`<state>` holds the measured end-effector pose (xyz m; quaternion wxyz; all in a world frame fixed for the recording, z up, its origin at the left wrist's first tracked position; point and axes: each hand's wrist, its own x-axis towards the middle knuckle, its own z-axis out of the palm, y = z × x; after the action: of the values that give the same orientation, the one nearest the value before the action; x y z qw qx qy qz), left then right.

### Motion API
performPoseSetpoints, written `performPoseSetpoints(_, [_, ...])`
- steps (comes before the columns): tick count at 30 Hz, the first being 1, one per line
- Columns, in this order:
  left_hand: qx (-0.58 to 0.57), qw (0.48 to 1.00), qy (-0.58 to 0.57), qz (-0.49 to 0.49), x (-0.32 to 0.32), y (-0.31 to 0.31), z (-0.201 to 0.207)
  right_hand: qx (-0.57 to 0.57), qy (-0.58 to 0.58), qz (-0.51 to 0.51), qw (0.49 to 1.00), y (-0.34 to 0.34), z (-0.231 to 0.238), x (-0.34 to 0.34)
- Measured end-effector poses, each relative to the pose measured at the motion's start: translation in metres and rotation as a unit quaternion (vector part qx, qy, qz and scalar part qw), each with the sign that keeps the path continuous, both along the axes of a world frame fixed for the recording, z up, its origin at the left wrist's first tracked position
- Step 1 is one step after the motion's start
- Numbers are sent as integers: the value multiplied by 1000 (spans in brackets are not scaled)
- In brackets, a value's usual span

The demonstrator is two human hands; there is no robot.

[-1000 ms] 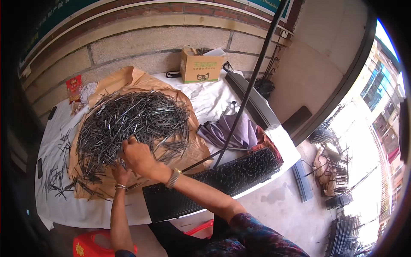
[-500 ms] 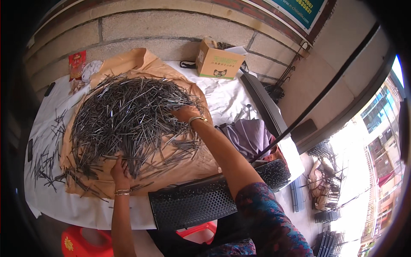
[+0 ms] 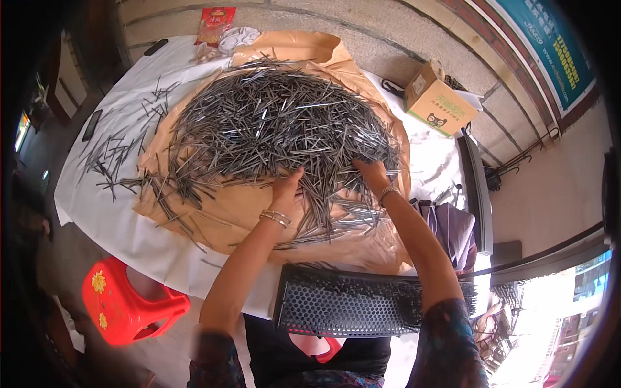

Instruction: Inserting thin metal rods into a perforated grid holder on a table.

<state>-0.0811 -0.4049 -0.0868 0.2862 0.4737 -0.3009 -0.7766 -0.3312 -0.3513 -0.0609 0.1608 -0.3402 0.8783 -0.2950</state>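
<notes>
A large heap of thin dark grey rods point(image 3: 259, 119) lies on brown paper point(image 3: 233, 207) spread over the table. My left hand point(image 3: 286, 189) reaches into the near edge of the heap, thumb showing and the other fingers hidden among the rods. To its right, my right hand point(image 3: 373, 174) presses into the heap's right side, its fingertips also buried. Between the two hands a tongue of rods spills toward me. Whether either hand grips any rods cannot be made out. Closest to me is a black tray full of round holes point(image 3: 349, 297), with dark pieces crowding its right end.
Loose rods point(image 3: 113, 155) lie scattered on the white tablecloth point(image 3: 162, 252) at left. Behind the heap are a red packet point(image 3: 215, 24) and a cardboard box point(image 3: 440, 100). Purple-grey cloth point(image 3: 453, 233) lies at right. A red plastic stool point(image 3: 119, 301) stands at lower left.
The view has turned, so the table sits further right and more of the left side shows. My left hand has moved deeper into the heap's near edge, and my hands are closer together.
</notes>
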Motion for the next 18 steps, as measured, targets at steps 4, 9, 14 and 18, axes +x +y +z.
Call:
performPoseSetpoints(4, [17,999,1,33,-22,1,2,53,-50,-107,992,-15,0,32])
performPoseSetpoints(9, [49,993,-10,109,-52,4,-8,69,21,2,997,-27,-3,35])
performPoseSetpoints(14, [-116,984,-88,99,-82,5,-33,9,67,11,998,-12,-18,37])
performPoseSetpoints(18, [-138,982,-120,51,-80,3,-45,118,13,147,982,-3,-22,33])
